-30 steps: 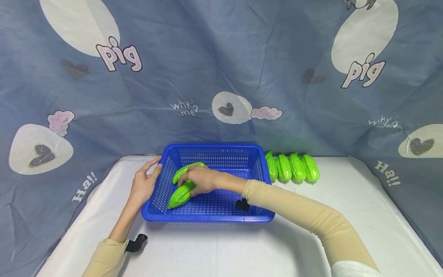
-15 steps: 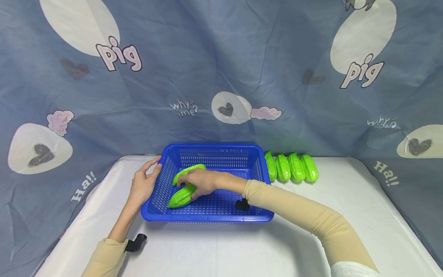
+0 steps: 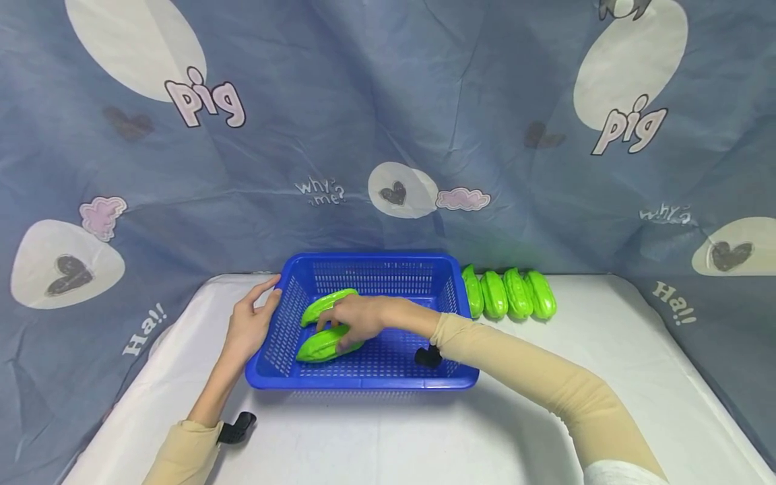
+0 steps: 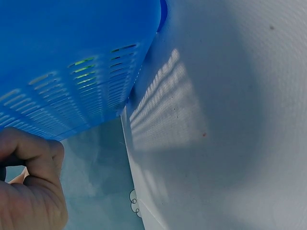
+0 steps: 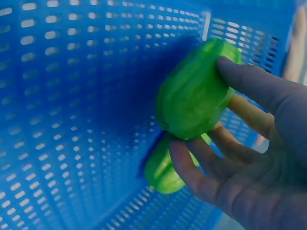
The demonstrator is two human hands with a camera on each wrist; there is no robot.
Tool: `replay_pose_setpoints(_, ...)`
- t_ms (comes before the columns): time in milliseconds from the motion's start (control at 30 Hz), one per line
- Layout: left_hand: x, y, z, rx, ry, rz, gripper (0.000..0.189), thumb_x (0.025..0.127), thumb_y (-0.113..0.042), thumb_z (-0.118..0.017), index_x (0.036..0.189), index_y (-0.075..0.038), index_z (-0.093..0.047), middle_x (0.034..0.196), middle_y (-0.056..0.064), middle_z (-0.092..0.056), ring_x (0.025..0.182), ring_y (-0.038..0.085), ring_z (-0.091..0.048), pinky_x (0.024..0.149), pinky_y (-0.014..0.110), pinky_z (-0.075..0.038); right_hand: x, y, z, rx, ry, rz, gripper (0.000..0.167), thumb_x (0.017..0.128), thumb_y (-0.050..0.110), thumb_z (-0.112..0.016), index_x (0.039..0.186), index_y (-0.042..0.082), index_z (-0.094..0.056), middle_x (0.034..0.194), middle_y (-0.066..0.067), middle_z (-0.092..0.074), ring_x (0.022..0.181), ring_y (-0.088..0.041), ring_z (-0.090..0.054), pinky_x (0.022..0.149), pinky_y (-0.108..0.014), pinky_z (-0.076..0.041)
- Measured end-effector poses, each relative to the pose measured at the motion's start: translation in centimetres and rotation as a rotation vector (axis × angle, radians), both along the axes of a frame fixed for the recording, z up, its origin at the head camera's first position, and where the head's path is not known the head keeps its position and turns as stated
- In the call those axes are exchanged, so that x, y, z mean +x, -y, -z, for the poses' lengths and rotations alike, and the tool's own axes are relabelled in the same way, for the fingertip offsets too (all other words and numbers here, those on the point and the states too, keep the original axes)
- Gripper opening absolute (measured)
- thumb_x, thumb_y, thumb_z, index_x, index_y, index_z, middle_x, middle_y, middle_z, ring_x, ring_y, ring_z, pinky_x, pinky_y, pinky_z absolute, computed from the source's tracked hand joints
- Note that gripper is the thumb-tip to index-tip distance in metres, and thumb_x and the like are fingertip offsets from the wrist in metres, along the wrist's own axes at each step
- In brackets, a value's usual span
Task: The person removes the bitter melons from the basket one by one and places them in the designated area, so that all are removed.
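A blue perforated plastic basket stands on the white table. My left hand is at its left side, fingers curled against the rim; the left wrist view shows the curled fingers close to the basket's outer wall. Inside, my right hand holds the nearer glossy green star fruit between thumb and fingers. This star fruit lies slanted in the left half of the basket. Behind it a second star fruit lies roughly alongside, partly covered by the right hand's fingers.
Several green star fruits lie side by side on the white tabletop, just right of the basket. A blue printed cloth hangs behind the table. Black wrist cameras sit on both forearms.
The nearer star fruit has turned to lie more level and shifted slightly right, with the right hand at it. The left hand stays at the basket's rim.
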State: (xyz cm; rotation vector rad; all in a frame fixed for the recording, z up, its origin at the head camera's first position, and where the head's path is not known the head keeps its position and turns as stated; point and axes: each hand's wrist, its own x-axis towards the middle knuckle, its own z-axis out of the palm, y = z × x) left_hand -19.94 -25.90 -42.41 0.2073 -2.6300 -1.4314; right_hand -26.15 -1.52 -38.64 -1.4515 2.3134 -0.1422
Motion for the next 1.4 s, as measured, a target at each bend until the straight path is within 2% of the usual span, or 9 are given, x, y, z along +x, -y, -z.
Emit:
replay_pose_setpoints(167, 0.0, 0.1, 0.0, 0.007, 0.004, 0.006, 0.056, 0.113, -0.050, -0.053, 0.162, -0.022, -0.052, 0.091, 0.016, -0.084, 0.061, 0.001, -0.067, 0.059, 0.025, -0.052, -0.1, -0.7, -1.2, -0.012, 0.043, -0.002, 0.053, 0.105, 0.032, -0.073, 0.153, 0.015, -0.058, 0.149, -0.005, -0.069, 0.139, -0.021, -0.065, 0.123, -0.037, -0.045)
replay_pose_setpoints(300, 0.0, 0.1, -0.1, 0.007, 0.006, 0.005, 0.056, 0.113, -0.050, -0.052, 0.162, -0.022, -0.051, 0.094, 0.017, -0.084, 0.062, 0.001, -0.068, 0.059, 0.025, -0.052, -0.1, -1.2, -1.9, -0.017, 0.061, 0.009, 0.054, 0.106, 0.033, -0.071, 0.155, 0.015, -0.057, 0.151, -0.005, -0.067, 0.139, -0.020, -0.064, 0.123, -0.037, -0.045)
replay_pose_setpoints(500, 0.0, 0.0, 0.0, 0.007, 0.011, 0.001, 0.056, 0.113, -0.050, -0.052, 0.162, -0.023, -0.051, 0.097, 0.019, -0.084, 0.063, 0.001, -0.068, 0.060, 0.025, -0.053, 0.1, -2.0, -2.1, -0.030, 0.087, 0.018, 0.054, 0.109, 0.034, -0.066, 0.157, 0.013, -0.054, 0.147, -0.007, -0.069, 0.137, -0.020, -0.065, 0.120, -0.036, -0.048)
replay_pose_setpoints(733, 0.1, 0.0, 0.0, 0.001, 0.007, -0.005, 0.056, 0.112, -0.050, -0.053, 0.161, -0.023, -0.052, 0.099, 0.020, -0.084, 0.063, 0.000, -0.068, 0.061, 0.024, -0.053, 0.0, -3.6, -2.1, -0.073, 0.174, 0.042, 0.051, 0.111, 0.036, -0.062, 0.156, 0.013, -0.054, 0.147, -0.010, -0.069, 0.135, -0.022, -0.067, 0.117, -0.035, -0.050)
replay_pose_setpoints(800, 0.1, 0.0, 0.0, 0.005, 0.007, -0.003, 0.056, 0.112, -0.050, -0.053, 0.161, -0.023, -0.052, 0.100, 0.021, -0.083, 0.063, -0.001, -0.068, 0.061, 0.024, -0.053, -0.1, -4.1, -2.3, -0.091, 0.205, 0.055, 0.051, 0.111, 0.037, -0.062, 0.156, 0.015, -0.054, 0.146, -0.010, -0.070, 0.129, -0.020, -0.071, 0.113, -0.033, -0.052)
replay_pose_setpoints(967, 0.0, 0.1, 0.0, 0.014, 0.006, -0.002, 0.055, 0.113, -0.048, -0.053, 0.161, -0.022, -0.052, 0.103, 0.022, -0.083, 0.064, -0.001, -0.068, 0.061, 0.024, -0.053, -0.4, -5.3, -2.8, -0.166, 0.392, 0.125, 0.051, 0.110, 0.035, -0.063, 0.157, 0.014, -0.053, 0.145, -0.013, -0.069, 0.106, -0.015, -0.076, 0.094, -0.034, -0.063)
replay_pose_setpoints(1033, 0.0, 0.1, 0.0, 0.014, 0.007, 0.000, 0.055, 0.113, -0.048, -0.053, 0.162, -0.022, -0.052, 0.102, 0.021, -0.083, 0.064, -0.001, -0.068, 0.061, 0.024, -0.053, -0.5, -5.8, -2.9, -0.201, 0.490, 0.162, 0.052, 0.111, 0.033, -0.062, 0.157, 0.014, -0.051, 0.147, -0.015, -0.067, 0.110, -0.015, -0.074, 0.091, -0.039, -0.065)
replay_pose_setpoints(1167, -0.1, 0.2, 0.1, 0.017, 0.012, 0.004, 0.055, 0.113, -0.047, -0.053, 0.162, -0.023, -0.051, 0.100, 0.020, -0.083, 0.063, 0.000, -0.068, 0.059, 0.024, -0.053, -0.8, -6.7, -3.1, -0.253, 0.651, 0.220, 0.052, 0.112, 0.032, -0.059, 0.160, 0.015, -0.047, 0.152, -0.014, -0.062, 0.128, -0.017, -0.066, 0.098, -0.048, -0.063)
replay_pose_setpoints(1400, -0.1, 0.1, 0.0, 0.020, 0.012, 0.012, 0.056, 0.113, -0.047, -0.052, 0.163, -0.022, -0.050, 0.101, 0.022, -0.083, 0.062, 0.001, -0.069, 0.058, 0.025, -0.053, -1.4, -8.4, -3.5, -0.323, 0.774, 0.305, 0.054, 0.112, 0.030, -0.057, 0.163, 0.016, -0.043, 0.150, -0.011, -0.058, 0.126, -0.020, -0.065, 0.100, -0.043, -0.062)
